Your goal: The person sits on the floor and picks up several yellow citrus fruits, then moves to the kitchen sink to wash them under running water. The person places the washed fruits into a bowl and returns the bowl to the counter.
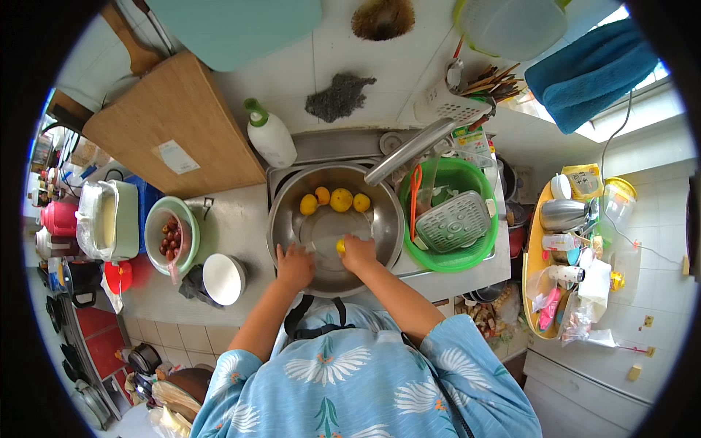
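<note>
One yellow fruit (341,247) is being gripped by the right hand (358,253), left hand (295,267) splayed, four others (341,198) being parked, done-or-not unclear tbh.

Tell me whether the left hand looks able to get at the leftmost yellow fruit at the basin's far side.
Probably yes: the left hand is at the near left of the basin, and nothing visible stands between it and the leftmost yellow fruit.
</note>
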A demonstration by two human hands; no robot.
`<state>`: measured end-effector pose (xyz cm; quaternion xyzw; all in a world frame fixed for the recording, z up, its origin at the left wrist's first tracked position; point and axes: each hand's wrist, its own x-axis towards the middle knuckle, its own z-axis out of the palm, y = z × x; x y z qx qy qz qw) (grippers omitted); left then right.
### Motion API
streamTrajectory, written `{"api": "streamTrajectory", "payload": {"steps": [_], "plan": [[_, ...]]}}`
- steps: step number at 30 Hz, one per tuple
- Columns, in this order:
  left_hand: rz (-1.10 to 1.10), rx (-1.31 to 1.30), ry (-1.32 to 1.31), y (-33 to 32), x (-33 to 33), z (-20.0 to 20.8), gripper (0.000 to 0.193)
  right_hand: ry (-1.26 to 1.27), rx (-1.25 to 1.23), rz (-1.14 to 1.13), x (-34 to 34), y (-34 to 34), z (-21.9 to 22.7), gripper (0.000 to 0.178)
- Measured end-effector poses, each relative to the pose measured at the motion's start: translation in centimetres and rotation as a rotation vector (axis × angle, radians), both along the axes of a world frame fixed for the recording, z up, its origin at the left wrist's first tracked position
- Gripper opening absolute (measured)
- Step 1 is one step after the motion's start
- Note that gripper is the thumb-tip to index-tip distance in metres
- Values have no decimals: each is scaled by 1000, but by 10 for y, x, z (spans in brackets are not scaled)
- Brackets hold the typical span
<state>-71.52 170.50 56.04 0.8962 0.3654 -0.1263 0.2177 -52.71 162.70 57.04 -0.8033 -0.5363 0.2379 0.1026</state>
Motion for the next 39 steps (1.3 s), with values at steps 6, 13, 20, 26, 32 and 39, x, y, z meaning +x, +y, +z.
{"api": "streamTrajectory", "payload": {"steps": [6,13,20,26,32,39], "plan": [[121,23,-254,-4,3,-9,43,2,17,29,3,-4,3,52],[-70,79,144,-9,7,0,47,23,-112,2,21,-4,4,65],[-41,31,126,-7,7,18,44,132,-414,-78,15,15,38,83],[392,-146,-633,-10,14,35,53,204,369,-59,-5,1,61,70],[-51,88,-57,-7,16,52,62,-7,130,207,7,-3,42,55],[160,105,-209,-19,27,36,57,-1,447,130,-2,9,53,48]]}}
